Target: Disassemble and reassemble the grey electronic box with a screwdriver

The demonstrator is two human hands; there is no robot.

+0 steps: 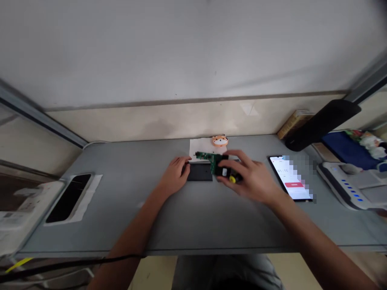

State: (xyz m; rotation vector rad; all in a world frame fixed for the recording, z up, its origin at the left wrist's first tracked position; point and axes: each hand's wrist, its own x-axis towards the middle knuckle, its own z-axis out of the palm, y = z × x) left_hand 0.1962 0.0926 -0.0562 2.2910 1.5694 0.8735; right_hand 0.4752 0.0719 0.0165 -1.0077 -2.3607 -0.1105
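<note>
- Green circuit board (213,161), pinched by the right grip (249,175); its white label (224,172) is too small to read.
- Black plate (199,172), left of that grip; left grip (174,176) touches its edge, whether pinching I cannot tell.
- Lit phone (287,177), right of both grips, showing "01".
- Grey worktop (196,225) beneath; pale wall (181,56) beyond.

1 green circuit board (213,163) is resting in the right fingers (232,163), 1 dark panel (199,172) is lying against the left fingers (181,162), 2 phones (69,198) (284,175) are lying outside them.
</note>
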